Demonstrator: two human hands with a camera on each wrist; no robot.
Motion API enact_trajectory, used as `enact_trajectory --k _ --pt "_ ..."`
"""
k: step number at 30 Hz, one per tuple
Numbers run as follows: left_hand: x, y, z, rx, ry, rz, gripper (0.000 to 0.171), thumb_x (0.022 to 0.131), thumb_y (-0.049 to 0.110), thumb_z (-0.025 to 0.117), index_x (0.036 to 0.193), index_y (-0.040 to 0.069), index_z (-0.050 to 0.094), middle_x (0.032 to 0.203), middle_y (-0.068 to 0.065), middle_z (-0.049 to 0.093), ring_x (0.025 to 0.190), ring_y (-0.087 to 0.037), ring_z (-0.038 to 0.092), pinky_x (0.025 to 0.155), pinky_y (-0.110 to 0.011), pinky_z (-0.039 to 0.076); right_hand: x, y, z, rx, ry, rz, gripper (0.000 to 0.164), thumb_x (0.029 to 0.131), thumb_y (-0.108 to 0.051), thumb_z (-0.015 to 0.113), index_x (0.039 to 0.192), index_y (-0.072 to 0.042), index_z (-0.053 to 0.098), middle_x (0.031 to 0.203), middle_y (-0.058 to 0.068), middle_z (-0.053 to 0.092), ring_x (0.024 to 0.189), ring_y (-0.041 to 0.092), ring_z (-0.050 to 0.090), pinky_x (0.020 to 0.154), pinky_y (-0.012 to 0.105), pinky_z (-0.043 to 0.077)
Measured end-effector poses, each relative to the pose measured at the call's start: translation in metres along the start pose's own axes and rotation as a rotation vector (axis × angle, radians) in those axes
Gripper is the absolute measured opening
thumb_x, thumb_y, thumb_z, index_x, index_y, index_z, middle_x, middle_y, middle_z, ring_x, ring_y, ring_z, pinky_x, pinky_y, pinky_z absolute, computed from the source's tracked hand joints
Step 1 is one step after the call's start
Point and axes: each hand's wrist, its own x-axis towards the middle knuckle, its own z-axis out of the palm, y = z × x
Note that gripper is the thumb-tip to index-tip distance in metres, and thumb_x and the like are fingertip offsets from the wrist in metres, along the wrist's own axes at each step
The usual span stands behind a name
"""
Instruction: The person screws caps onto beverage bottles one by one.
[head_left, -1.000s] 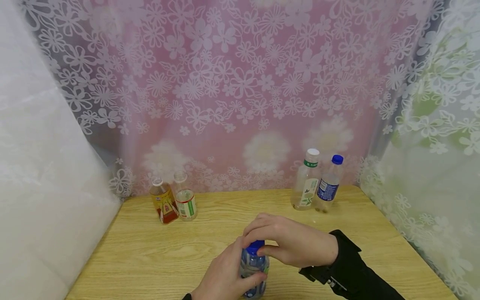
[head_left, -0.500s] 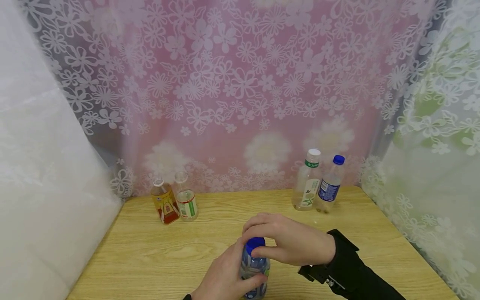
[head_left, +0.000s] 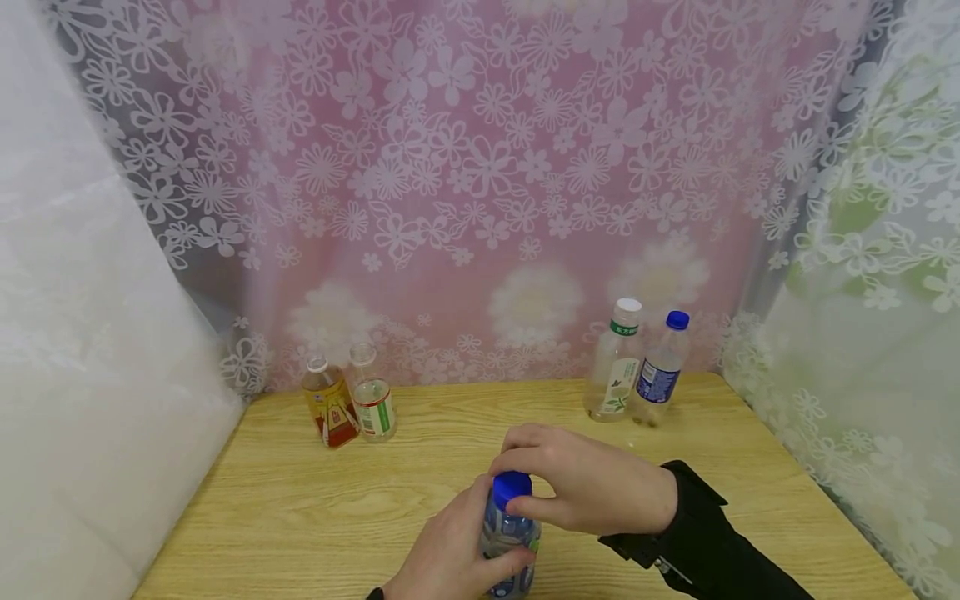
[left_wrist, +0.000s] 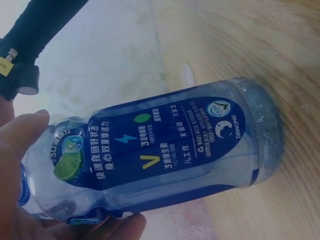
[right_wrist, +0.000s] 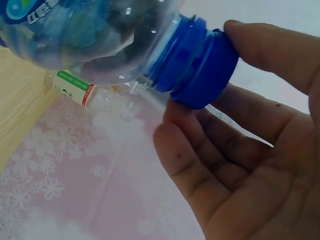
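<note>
A clear plastic drink bottle (left_wrist: pixel 165 145) with a dark blue label and a lime picture stands on the table near its front. My left hand (head_left: pixel 457 542) grips it around the upper body, thumb across the near side. The blue screw cap (right_wrist: pixel 212 70) sits over the bottle's neck, with a blue ring and thread showing below it in the right wrist view. My right hand (head_left: pixel 577 483) pinches this cap between thumb and fingers. Under the hands, part of the bottle is hidden in the head view.
At the back left of the wooden table (head_left: pixel 315 517) stand an amber drink bottle (head_left: pixel 330 408) and a clear bottle (head_left: pixel 373 408) with a green-and-white label. A white-capped bottle (head_left: pixel 615 367) and a blue-capped bottle (head_left: pixel 660 367) stand at the back right. Floral curtains (head_left: pixel 465 183) hang behind.
The right hand's thumb and fingers have shifted slightly around the cap, and more of its top shows. The left hand and the bottle hold almost the same place.
</note>
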Motion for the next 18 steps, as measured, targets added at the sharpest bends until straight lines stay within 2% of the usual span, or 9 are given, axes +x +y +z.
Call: enact_trajectory --k 4,12,18 --pt "0.0000 -0.0001 0.0000 -0.007 -0.002 -0.006 0.091 0.085 0.066 0.068 0.155 0.023 0.029 0.132 0.006 0.057 0.107 -0.007 0.061 0.088 -0.039 0.056 -0.0011 -0.0010 -0.0011 0.019 -0.012 -0.032 0.034 0.100 -0.031 0.064 0.132 -0.019 0.062 0.127 -0.008 0.055 0.112 0.004 0.050 0.096 0.018 0.047" --pt "-0.0007 -0.0012 0.0007 0.015 0.023 0.018 0.091 0.085 0.067 0.067 0.155 0.021 0.030 0.130 0.006 0.058 0.107 -0.006 0.060 0.083 -0.032 0.055 -0.0028 -0.0024 -0.0036 0.047 -0.046 -0.042 0.037 0.100 -0.021 0.064 0.137 -0.022 0.058 0.136 -0.006 0.052 0.123 0.006 0.049 0.104 0.021 0.043" --pt "-0.0008 -0.0007 0.0007 0.020 0.018 0.020 0.092 0.085 0.067 0.067 0.155 0.021 0.029 0.133 0.004 0.057 0.108 -0.007 0.060 0.086 -0.035 0.056 0.0005 -0.0024 -0.0023 0.025 -0.028 -0.043 0.034 0.100 -0.028 0.065 0.133 -0.020 0.060 0.127 -0.008 0.054 0.113 0.004 0.050 0.099 0.019 0.045"
